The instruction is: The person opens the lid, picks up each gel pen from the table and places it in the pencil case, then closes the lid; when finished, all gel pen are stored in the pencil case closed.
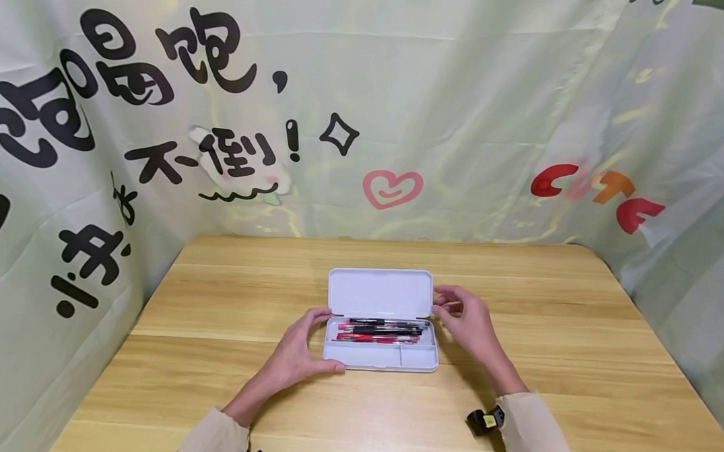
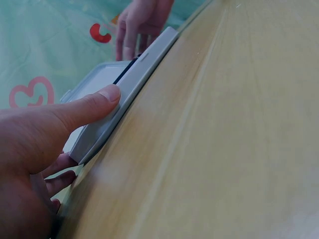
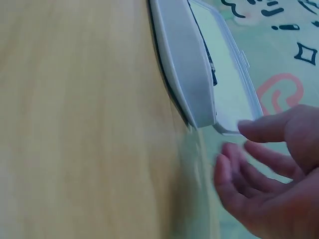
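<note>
A white pencil case (image 1: 362, 355) lies with its lid (image 1: 380, 292) raised at the back. Black and red pens (image 1: 378, 330) fill its long rear compartment; two front compartments, one long and one short, hold nothing visible. My left hand (image 1: 292, 351) grips the case's left end, thumb (image 2: 107, 94) on the front edge and fingers round toward the back. Beside the lid's right edge is my right hand (image 1: 464, 318), its fingers loosely bent. In the right wrist view its thumb (image 3: 264, 128) is close to the lid's corner; whether it touches I cannot tell.
The wooden table (image 1: 546, 315) extends around the case on every side. Behind it hangs a pale green printed curtain (image 1: 464, 109), which also runs down both sides. A small black device (image 1: 483, 421) sits at the right wrist.
</note>
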A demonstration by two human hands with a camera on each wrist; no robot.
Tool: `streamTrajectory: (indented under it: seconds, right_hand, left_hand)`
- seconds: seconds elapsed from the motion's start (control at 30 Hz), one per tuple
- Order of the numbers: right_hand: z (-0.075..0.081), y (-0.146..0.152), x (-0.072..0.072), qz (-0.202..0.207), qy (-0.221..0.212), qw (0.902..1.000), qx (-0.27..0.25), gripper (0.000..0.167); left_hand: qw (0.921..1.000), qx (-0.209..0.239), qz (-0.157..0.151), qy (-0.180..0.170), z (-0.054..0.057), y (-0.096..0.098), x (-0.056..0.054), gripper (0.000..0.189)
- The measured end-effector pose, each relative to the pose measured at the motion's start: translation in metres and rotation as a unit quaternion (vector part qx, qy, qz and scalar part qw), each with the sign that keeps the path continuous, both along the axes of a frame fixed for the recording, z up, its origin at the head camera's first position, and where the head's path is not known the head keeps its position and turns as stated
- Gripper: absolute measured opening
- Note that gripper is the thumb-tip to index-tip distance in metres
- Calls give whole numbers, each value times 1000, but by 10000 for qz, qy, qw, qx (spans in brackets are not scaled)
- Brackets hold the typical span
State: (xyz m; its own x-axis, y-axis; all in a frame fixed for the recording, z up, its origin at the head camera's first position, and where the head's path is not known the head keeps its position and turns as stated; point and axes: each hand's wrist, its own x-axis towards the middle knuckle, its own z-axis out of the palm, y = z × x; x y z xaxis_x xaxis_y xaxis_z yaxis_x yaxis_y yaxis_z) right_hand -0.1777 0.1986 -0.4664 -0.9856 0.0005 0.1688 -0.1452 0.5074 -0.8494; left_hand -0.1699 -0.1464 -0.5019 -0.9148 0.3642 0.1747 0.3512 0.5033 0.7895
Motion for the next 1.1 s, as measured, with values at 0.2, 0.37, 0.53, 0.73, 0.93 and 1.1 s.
streamTrajectory:
  seconds: [0.2,0.37,0.53,0.73,0.93,1.1]
  right_hand:
    - [-4,6,3,572,-635,9958,-321,43]
    - [-6,6,6,619,-773,9939,-480,46]
    - [-9,5,8,619,-556,9951,-528,38]
    - [-12,9,9,845,-179,9941,-657,23]
    - [-11,20,11,1117,-630,9874,-931,17]
    - [-7,25,15,1327,-1086,9795,-1055,29]
  left_hand:
    - [9999,132,-100,50,1,0,-3,111]
    - [9997,147,-193,101,1,1,-4,119]
    - [9997,182,-177,45,1,0,-3,128]
    - [9994,254,-96,-191,-2,-1,-3,133]
    - [9988,391,-255,-136,-4,-2,-3,113]
    - [9992,338,-180,-115,-3,-2,-3,99]
